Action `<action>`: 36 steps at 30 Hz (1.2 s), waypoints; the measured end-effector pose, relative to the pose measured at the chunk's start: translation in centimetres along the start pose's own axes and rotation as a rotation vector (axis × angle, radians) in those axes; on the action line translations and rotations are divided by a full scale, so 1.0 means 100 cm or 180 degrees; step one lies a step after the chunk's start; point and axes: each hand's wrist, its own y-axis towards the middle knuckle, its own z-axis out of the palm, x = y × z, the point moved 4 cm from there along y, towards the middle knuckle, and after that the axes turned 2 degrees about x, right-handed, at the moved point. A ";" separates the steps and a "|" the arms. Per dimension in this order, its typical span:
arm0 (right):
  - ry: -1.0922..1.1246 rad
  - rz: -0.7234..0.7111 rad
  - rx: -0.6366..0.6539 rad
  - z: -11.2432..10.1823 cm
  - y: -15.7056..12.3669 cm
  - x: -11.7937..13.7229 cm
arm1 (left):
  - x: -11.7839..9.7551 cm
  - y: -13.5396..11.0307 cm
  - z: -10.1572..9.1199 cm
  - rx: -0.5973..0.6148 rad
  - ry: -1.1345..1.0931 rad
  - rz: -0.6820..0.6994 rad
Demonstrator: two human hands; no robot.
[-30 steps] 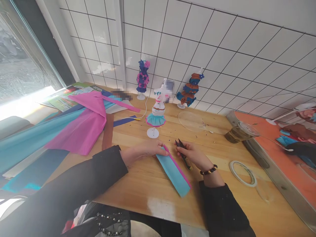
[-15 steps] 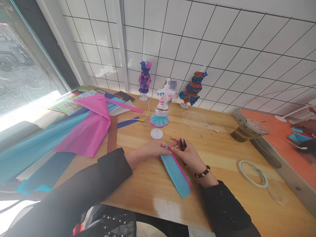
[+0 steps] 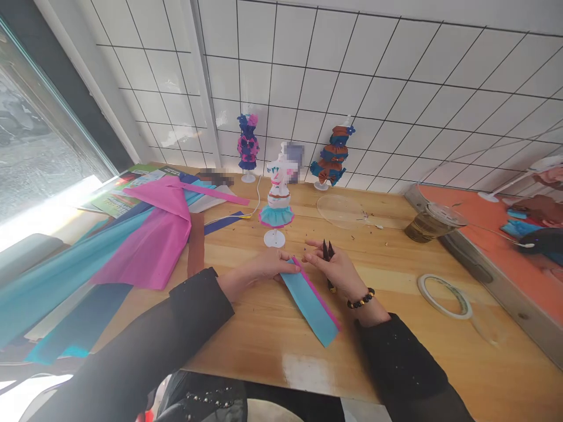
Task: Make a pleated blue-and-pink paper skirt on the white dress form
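Between thumb and fingers, my left hand pinches the top end of a light-blue strip with a pink edge along its right side. The material looks like cloth or crepe paper. The strip hangs slanting down to the right over the table. Tucked in my right hand is a pair of small dark scissors, blades pointing up past the fingers. My right thumb and fingertips are just right of the strip's top, slightly apart from it. Behind my hands stands a small dress form with a blue, pink-edged skirt.
Pink sheet material and blue sheets lie to the left. Two dressed miniature forms, one purple and one brown-and-blue, stand by the tiled wall. To the right are a tape roll, a drink cup and an orange surface.
My right hand has come away from the strip's top edge, a little to the right, keeping the scissors. My left hand still pinches the strip. The camera view has shifted slightly.
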 end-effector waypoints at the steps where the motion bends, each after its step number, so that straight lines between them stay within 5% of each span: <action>1: 0.0063 -0.0051 0.0108 0.003 -0.001 0.001 | 0.001 0.000 0.000 -0.0014 -0.0004 0.0020; 11: 0.0071 -0.0115 0.0274 0.004 -0.003 0.003 | 0.005 0.002 -0.004 0.0072 -0.0155 0.0041; 20: -0.0945 -0.0105 -0.0558 -0.020 0.009 -0.018 | 0.009 0.006 -0.008 0.0120 -0.0200 0.0018; 26: -0.1400 -0.0253 -0.0755 -0.023 0.015 -0.035 | 0.008 0.005 -0.010 0.0020 -0.0134 0.0057; 36: -0.1632 -0.0697 -0.0862 -0.020 0.005 -0.012 | -0.002 0.000 -0.002 0.0019 -0.0389 0.0156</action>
